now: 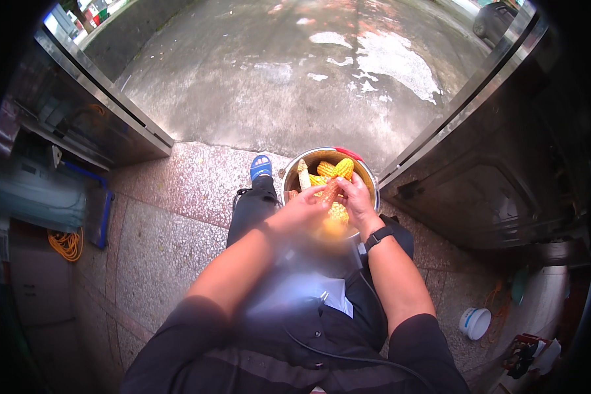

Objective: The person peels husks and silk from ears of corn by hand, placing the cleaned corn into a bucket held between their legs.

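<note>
A round metal pot with a shiny rim stands between my legs. Over its opening, my left hand and my right hand are together on a reddish-brown corn cob, its kernels mostly off. Just beyond my right fingers is a yellow ear of corn; whether they touch it I cannot tell. Another yellow ear lies in the pot, and a pale bare cob leans at its left side. Loose yellow kernels show below my hands, partly blurred.
Metal door panels flank the doorway, left and right. Wet concrete lies outside, with a parked car. A coiled orange cable is at left. A white bucket lies tipped at right. My foot wears a blue slipper.
</note>
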Demonstrator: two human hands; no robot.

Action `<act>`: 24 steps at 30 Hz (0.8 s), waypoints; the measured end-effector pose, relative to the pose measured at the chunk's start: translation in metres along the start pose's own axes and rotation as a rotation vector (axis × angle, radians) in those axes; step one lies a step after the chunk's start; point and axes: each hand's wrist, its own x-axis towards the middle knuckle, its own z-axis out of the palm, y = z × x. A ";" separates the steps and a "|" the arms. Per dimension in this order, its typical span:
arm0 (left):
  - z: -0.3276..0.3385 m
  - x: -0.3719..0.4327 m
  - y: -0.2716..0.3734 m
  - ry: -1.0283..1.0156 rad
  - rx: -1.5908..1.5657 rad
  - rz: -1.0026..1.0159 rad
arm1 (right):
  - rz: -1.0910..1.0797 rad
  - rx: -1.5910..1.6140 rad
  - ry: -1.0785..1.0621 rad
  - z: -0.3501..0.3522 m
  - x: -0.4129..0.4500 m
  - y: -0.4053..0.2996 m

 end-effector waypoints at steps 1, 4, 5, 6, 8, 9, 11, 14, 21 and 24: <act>0.000 0.000 0.000 0.006 0.017 -0.002 | -0.006 -0.009 -0.002 0.000 0.001 0.000; 0.001 0.000 0.001 0.002 0.031 -0.001 | -0.018 -0.037 0.003 0.000 0.001 0.001; 0.002 0.000 0.001 0.003 0.029 -0.003 | -0.027 -0.056 0.011 0.000 0.001 0.001; 0.002 -0.001 0.002 -0.004 0.027 -0.001 | -0.026 -0.056 0.010 0.001 0.001 0.001; 0.003 -0.003 0.004 -0.009 0.024 0.001 | -0.016 -0.050 0.007 0.001 0.001 0.000; 0.003 -0.002 0.004 -0.002 0.024 -0.001 | -0.017 -0.051 0.007 0.000 0.002 0.000; 0.004 -0.002 0.004 0.003 0.025 -0.002 | -0.012 -0.037 -0.001 -0.002 0.002 0.001; 0.002 -0.001 0.001 -0.005 0.009 0.020 | 0.004 -0.044 0.004 -0.001 0.002 0.001; -0.002 0.000 -0.001 -0.009 0.032 0.030 | -0.006 -0.030 -0.018 0.001 0.000 0.000; -0.009 0.001 -0.007 0.016 0.080 0.027 | 0.012 0.020 -0.034 0.004 0.000 0.002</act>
